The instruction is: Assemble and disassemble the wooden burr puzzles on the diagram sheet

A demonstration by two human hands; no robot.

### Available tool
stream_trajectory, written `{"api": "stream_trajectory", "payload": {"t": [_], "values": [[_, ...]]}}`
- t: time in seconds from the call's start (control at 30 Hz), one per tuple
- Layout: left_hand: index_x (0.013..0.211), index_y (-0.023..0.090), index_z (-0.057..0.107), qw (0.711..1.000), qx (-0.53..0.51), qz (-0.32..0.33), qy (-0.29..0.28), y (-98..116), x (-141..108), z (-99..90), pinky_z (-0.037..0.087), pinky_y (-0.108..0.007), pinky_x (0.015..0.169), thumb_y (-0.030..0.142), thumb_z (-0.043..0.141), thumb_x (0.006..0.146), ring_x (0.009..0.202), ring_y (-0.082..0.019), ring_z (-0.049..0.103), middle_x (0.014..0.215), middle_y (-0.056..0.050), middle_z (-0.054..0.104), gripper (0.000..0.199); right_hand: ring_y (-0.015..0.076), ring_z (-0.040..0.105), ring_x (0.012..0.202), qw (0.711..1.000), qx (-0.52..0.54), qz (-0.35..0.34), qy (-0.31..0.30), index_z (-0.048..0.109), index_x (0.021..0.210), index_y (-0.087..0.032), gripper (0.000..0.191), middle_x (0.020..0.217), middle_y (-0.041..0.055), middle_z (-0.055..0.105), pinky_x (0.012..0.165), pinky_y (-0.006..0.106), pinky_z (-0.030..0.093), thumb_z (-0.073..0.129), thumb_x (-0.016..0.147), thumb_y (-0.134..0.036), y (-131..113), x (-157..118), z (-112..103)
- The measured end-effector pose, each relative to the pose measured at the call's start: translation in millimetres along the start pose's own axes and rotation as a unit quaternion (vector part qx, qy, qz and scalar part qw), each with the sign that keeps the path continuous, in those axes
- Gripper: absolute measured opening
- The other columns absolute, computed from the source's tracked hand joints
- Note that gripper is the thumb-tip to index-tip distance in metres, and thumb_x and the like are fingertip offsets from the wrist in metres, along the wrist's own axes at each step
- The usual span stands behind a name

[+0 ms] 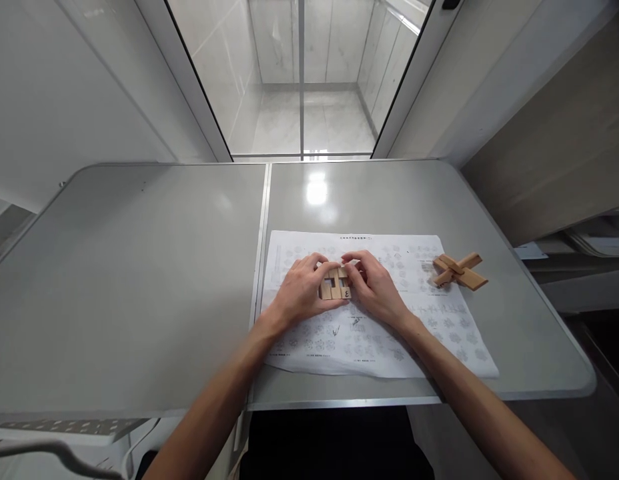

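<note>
Between my two hands is a light wooden interlocking puzzle [333,292], made of notched sticks with square gaps, one stick end marked with a dark "3"-like sign. My left hand [302,287] grips it from the left, thumb along the upper edge and fingers under the near side. On the right, my right hand [374,283] is closed with its fingertips at the puzzle's upper right corner. Beneath both hands lies a printed instruction sheet [384,353] covered in small diagrams. Part of the puzzle is hidden by my fingers.
At the sheet's right edge rests a darker wooden cross-shaped puzzle [459,272]. The grey folding table [154,280] has a metal seam [261,247] left of the sheet. A glass door [334,80] stands beyond the far edge. Shelves with papers [597,237] are at the right.
</note>
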State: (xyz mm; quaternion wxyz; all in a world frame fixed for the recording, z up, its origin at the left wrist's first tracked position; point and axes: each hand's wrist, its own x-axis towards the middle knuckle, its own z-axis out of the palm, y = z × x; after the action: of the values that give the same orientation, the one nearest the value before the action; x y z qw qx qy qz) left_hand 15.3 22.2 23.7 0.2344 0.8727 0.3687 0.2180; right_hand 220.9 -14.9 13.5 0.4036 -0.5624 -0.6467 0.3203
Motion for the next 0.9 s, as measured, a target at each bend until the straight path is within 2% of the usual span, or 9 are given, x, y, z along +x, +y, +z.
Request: {"api": "stream_trajectory", "payload": {"t": [0.23, 0.33, 0.53, 0.9], "values": [[0.126, 0.025, 0.067, 0.991, 0.034, -0.102, 0.081, -8.9, 1.6, -4.2, 0.056, -0.048, 0.101, 0.045, 0.09, 0.079, 0.107, -0.03, 0.067, 0.119, -0.008, 0.064, 0.056, 0.0202, 0.065, 0.075, 1.0, -0.001, 0.008, 0.003, 0.061, 0.119, -0.023, 0.029, 0.112, 0.0101, 0.07, 0.069, 0.037, 0.055, 0.049, 0.109, -0.048, 1.2, -0.8, 1.0], [0.128, 0.025, 0.066, 0.979, 0.055, -0.155, 0.116, -17.3, 1.7, -9.2, 0.055, -0.05, 0.103, 0.048, 0.088, 0.081, 0.108, -0.03, 0.068, 0.12, -0.009, 0.064, 0.057, 0.0202, 0.065, 0.074, 1.0, -0.011, 0.007, 0.001, 0.062, 0.119, -0.023, 0.03, 0.111, 0.0102, 0.071, 0.069, 0.037, 0.055, 0.049, 0.109, -0.049, 0.9, -1.3, 1.1], [0.129, 0.024, 0.066, 0.956, 0.091, -0.22, 0.171, -30.2, 0.4, -18.0, 0.055, -0.051, 0.102, 0.051, 0.085, 0.083, 0.11, -0.033, 0.067, 0.122, -0.01, 0.063, 0.056, 0.0195, 0.064, 0.075, 1.0, -0.022, 0.002, -0.009, 0.062, 0.12, -0.023, 0.026, 0.108, 0.008, 0.072, 0.072, 0.037, 0.055, 0.052, 0.109, -0.044, -0.7, -2.4, 0.2], [0.128, 0.025, 0.066, 0.936, 0.135, -0.247, 0.21, -41.6, -0.3, -23.0, 0.056, -0.052, 0.101, 0.054, 0.082, 0.084, 0.109, -0.035, 0.066, 0.119, -0.011, 0.063, 0.056, 0.0199, 0.062, 0.073, 1.0, -0.019, -0.001, -0.019, 0.063, 0.12, -0.023, 0.028, 0.105, 0.0086, 0.073, 0.067, 0.037, 0.055, 0.052, 0.108, -0.045, -1.2, -3.9, -1.5]]}}
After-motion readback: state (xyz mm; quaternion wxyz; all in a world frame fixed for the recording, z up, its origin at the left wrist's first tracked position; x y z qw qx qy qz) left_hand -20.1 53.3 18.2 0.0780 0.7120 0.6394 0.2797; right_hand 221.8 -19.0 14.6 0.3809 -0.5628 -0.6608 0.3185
